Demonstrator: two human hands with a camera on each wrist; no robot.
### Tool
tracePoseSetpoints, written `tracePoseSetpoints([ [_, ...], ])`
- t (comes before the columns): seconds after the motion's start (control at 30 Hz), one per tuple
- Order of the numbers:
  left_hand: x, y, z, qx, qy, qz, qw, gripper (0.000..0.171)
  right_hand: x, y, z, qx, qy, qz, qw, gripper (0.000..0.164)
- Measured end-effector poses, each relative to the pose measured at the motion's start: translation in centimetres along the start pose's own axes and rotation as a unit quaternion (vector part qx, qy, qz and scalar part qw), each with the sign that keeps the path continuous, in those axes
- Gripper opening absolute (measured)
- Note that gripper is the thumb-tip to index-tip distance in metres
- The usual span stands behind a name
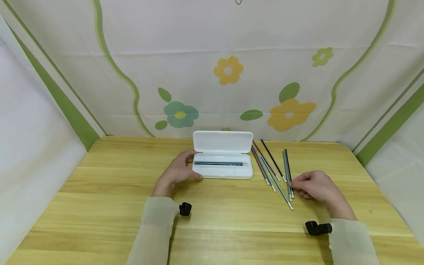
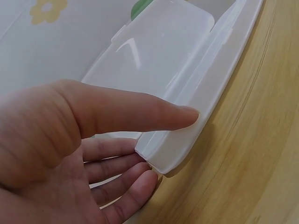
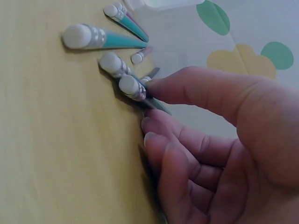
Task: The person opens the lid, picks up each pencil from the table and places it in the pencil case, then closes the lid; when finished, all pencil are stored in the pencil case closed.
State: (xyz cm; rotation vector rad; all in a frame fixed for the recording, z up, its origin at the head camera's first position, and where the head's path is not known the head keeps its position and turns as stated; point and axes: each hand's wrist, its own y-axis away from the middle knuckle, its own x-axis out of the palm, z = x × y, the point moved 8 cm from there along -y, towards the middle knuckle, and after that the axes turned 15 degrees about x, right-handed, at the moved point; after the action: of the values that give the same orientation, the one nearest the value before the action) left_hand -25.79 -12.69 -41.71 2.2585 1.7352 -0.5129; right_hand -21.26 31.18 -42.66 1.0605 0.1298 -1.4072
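Observation:
A white pencil case (image 1: 228,172) lies with its lid raised toward the back, and a few pencils (image 1: 218,163) rest lengthwise inside. My left hand (image 1: 179,170) holds the case's left end. In the left wrist view its thumb lies along the front wall while the other fingers touch the end corner. On the right, my right hand (image 1: 316,186) pinches a black pencil (image 1: 288,165) near its eraser end between thumb and index finger. Another pencil with a white eraser (image 3: 111,63) lies right beside it in the right wrist view.
Several loose pencils, among them a teal one (image 1: 279,189), a red one (image 1: 260,165) and a black one (image 1: 273,160), lie fanned between case and right hand, erasers toward me. Behind the wooden table (image 1: 232,228) hangs a flower-patterned cloth (image 1: 198,66).

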Motion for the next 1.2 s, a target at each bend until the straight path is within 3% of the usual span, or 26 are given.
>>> tracePoseSetpoints([
  [0.47, 0.1, -0.1, 0.0, 0.006, -0.010, -0.006, 0.9999, 0.087, -0.3, -0.4, -0.3, 0.009, -0.023, -0.002, 1.000, 0.040],
  [0.8, 0.0, -0.1, 0.2, 0.003, -0.012, -0.003, 0.9999, 0.087, -0.6, -0.9, -1.3, 0.000, -0.110, 0.017, 0.994, 0.040],
  [1.03, 0.0, -0.1, 0.3, 0.003, -0.010, -0.003, 0.9999, 0.086, -0.9, -1.1, -1.5, -0.008, -0.187, 0.039, 0.982, 0.051],
  [1.2, 0.0, -0.1, 0.3, 0.003, -0.010, -0.003, 0.9999, 0.087, -1.2, -0.9, -1.2, -0.024, -0.211, 0.045, 0.976, 0.054],
])
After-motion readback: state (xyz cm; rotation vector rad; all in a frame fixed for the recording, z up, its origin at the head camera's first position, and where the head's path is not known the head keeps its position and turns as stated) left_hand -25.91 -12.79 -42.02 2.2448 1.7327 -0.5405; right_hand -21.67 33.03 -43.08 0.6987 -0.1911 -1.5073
